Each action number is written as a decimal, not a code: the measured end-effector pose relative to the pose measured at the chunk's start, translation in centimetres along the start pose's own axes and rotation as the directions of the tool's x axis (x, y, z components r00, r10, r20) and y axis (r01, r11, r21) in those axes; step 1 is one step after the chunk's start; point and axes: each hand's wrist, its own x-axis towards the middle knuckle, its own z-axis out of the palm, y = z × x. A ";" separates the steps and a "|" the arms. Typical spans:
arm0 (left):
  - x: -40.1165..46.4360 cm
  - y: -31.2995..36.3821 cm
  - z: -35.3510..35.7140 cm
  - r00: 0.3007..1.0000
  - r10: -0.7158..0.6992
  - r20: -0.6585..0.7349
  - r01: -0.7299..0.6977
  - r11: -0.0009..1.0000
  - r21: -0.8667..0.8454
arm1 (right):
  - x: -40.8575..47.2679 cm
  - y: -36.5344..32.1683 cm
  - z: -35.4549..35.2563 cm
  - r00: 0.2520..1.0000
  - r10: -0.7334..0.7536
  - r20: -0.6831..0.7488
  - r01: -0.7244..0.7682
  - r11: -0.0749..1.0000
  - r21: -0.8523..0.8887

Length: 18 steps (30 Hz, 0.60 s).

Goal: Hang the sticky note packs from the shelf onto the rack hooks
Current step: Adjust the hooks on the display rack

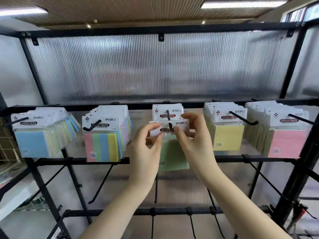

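Observation:
A green sticky note pack (pixel 172 156) with a white header card hangs in front of me at the middle hook (pixel 168 118) of the black rack. My left hand (pixel 148 149) pinches the header's left side. The header's right side is pinched by my right hand (pixel 195 140). The hook's black tip pokes through the header's hole. Behind it on the same hook hang a few more packs (pixel 166 112). My hands cover part of the green pack.
Full hooks flank the middle one: blue packs (pixel 34 140) far left, striped packs (pixel 103 144) left, yellow packs (pixel 226 137) right, pink packs (pixel 286 142) far right. Bare black hooks (pixel 101 183) jut out on the lower rails. A ribbed translucent panel (pixel 160 66) backs the rack.

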 end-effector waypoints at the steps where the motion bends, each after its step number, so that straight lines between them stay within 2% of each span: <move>1: 0.1 -0.4 0.2 1.000 0.018 0.001 -0.018 1.000 0.021 | 0.2 0.4 0.1 1.000 0.019 -0.010 -0.019 1.000 -0.024; 4: 0.9 -1.8 0.8 0.999 0.045 -0.010 -0.044 0.996 0.071 | 0.9 1.4 0.4 0.997 0.075 -0.012 -0.076 0.995 -0.067; 11: 2.2 -5.3 2.2 0.994 -0.094 0.049 0.087 0.989 0.123 | 2.9 4.4 1.5 0.989 0.144 -0.037 -0.149 0.963 -0.224; 18: 2.8 -6.7 3.2 0.989 -0.141 0.040 0.134 0.979 0.151 | 4.1 6.4 1.9 0.968 0.244 -0.052 -0.249 0.936 -0.248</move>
